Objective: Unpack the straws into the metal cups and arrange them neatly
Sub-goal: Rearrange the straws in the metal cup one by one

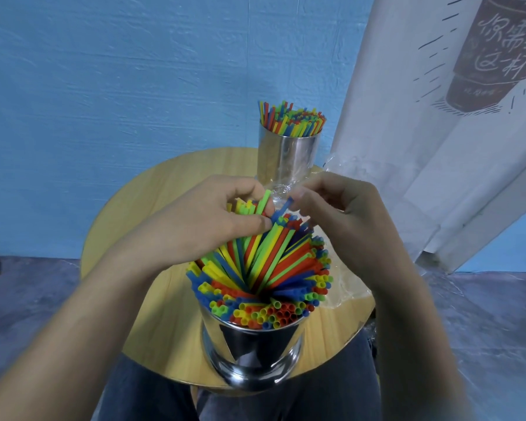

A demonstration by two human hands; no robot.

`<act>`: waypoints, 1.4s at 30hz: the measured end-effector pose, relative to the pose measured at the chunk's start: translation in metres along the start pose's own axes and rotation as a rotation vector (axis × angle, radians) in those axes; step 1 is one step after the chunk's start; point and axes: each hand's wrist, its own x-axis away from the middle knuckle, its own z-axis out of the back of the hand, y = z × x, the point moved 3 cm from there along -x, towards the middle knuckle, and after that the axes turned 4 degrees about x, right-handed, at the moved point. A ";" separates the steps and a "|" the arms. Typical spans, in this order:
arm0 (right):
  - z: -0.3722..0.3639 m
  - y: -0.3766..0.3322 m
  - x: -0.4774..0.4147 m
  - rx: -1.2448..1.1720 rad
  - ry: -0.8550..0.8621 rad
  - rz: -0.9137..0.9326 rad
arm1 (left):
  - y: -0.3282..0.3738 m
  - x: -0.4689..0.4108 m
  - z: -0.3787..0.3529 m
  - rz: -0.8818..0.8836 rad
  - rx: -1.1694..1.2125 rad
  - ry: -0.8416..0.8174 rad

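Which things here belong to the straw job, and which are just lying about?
Job: near metal cup, its straws, far metal cup, left hand and right hand gripping straws.
Lying about: clear plastic wrap, round table, printed banner.

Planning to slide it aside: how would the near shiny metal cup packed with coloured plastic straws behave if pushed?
The near shiny metal cup looks tall and narrow, so it may tip rather than slide. Its polished wall is probably slippery. The coloured plastic straws fan loosely, so they would likely shift.

Round wooden table with near cup, far cup, clear plastic wrap
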 end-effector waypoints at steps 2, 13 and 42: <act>0.003 -0.003 0.000 -0.049 0.068 0.033 | 0.002 0.001 0.001 -0.019 -0.005 0.020; 0.003 -0.012 0.004 -0.121 0.125 0.118 | 0.027 0.002 0.008 -0.292 0.159 0.276; 0.023 -0.003 0.009 -0.311 0.366 0.108 | 0.000 0.007 0.000 0.056 0.229 -0.086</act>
